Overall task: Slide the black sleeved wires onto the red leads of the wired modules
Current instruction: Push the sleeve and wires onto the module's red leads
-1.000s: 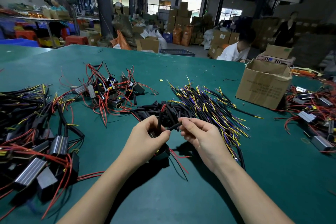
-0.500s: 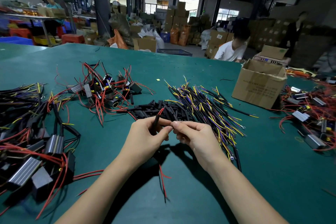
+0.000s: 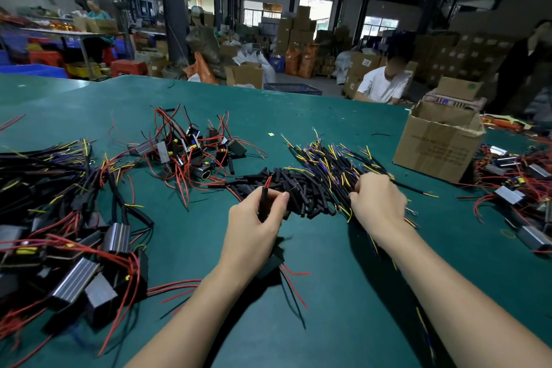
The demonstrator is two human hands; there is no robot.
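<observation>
My left hand (image 3: pixel 257 221) pinches a short black sleeve (image 3: pixel 264 199) that sits on a red lead; the red tip (image 3: pixel 269 181) sticks out of its top. The lead's black module (image 3: pixel 270 263) hangs under that hand, with red leads trailing onto the green table (image 3: pixel 328 293). My right hand (image 3: pixel 378 202) rests curled on the pile of black sleeved wires (image 3: pixel 325 170) with yellow and purple ends. I cannot see whether its fingers hold a wire. A heap of short black sleeves (image 3: pixel 295 188) lies between the hands.
A pile of wired modules with red leads (image 3: pixel 191 152) lies at the back left. A bigger heap of modules and wires (image 3: pixel 68 233) fills the left edge. A cardboard box (image 3: pixel 439 140) stands at the right, more modules (image 3: pixel 519 188) beyond it. A seated person (image 3: pixel 382 84) is behind the table.
My right hand has let go of the sleeve at my left hand and moved right onto the pile of sleeved wires. The left hand still holds the sleeved red lead.
</observation>
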